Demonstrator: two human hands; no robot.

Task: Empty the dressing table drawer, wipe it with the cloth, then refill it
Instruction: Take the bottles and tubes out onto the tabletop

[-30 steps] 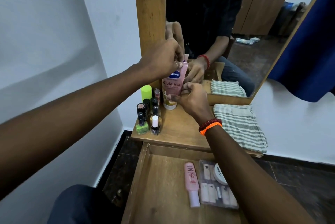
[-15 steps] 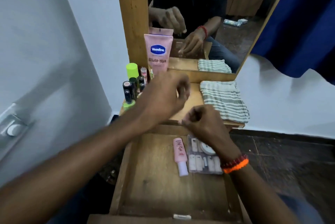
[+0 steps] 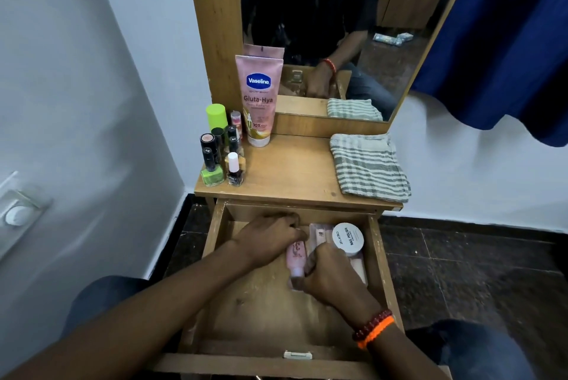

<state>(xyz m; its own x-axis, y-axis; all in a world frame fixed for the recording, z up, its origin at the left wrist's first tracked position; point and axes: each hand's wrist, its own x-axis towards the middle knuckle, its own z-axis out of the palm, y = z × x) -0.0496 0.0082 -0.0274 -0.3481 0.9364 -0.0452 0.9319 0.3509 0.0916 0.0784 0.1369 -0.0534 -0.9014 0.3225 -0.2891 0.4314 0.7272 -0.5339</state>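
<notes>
The wooden drawer [image 3: 380, 259] stands pulled out below the dressing table top [image 3: 295, 173]. In it lie a small pink bottle [image 3: 297, 254], a clear pack of small tubes [image 3: 320, 231] and a white nail polish remover tub [image 3: 348, 239]. My left hand [image 3: 270, 240] curls over the pink bottle's upper end. My right hand [image 3: 333, 279] closes on the near edge of the clear pack, beside the bottle's white cap. The striped cloth [image 3: 367, 164] lies folded on the table top at the right.
A pink Vaseline tube [image 3: 258, 97] stands upside down against the mirror frame. Several nail polish bottles [image 3: 212, 173] cluster at the table's left. A wall is close on the left and a blue curtain [image 3: 507, 41] hangs at the right. My knees flank the drawer.
Both hands left the Vaseline tube standing on the table top and came down into the drawer. They now rest on the pink bottle and the clear pack.
</notes>
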